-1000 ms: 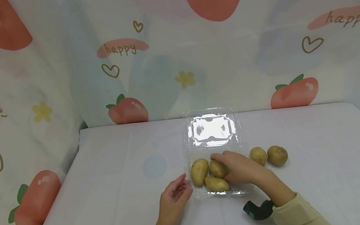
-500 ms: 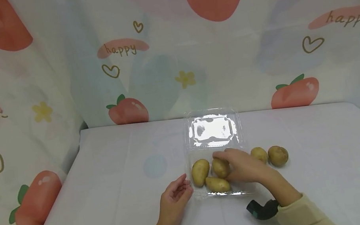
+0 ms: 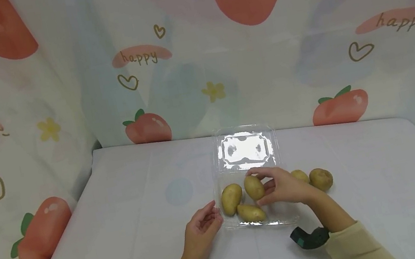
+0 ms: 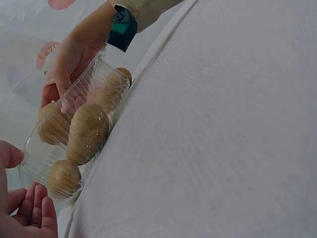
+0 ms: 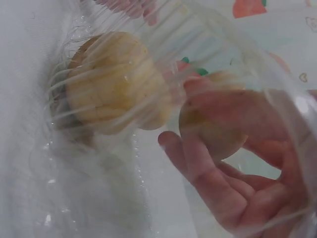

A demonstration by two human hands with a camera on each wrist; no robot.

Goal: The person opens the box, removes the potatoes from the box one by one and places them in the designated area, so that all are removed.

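Observation:
In the head view, my right hand (image 3: 286,186) pinches a potato (image 3: 254,187) between thumb and fingers, raised a little inside the clear plastic clamshell box (image 3: 285,215). Two more potatoes lie in the box: an upright-lying one (image 3: 232,199) at its left and a sideways one (image 3: 251,212) near its front edge. The right wrist view shows the held potato (image 5: 215,131) through the clear wall. My left hand (image 3: 202,232) rests at the box's left side, its fingers relaxed. In the left wrist view its fingertips (image 4: 38,191) are beside the ribbed wall.
The box's lid (image 3: 244,148) stands open at the back. Two potatoes lie on the white tabletop right of the box, one partly behind my right hand and one fully visible potato (image 3: 321,179). A black wrist device (image 3: 310,237) sits by my right sleeve. A printed cloth (image 3: 263,68) hangs behind.
My right hand has lifted the potato it grips slightly upward, away from the box floor, and its wrist has moved right. My left hand has stayed at the box's side.

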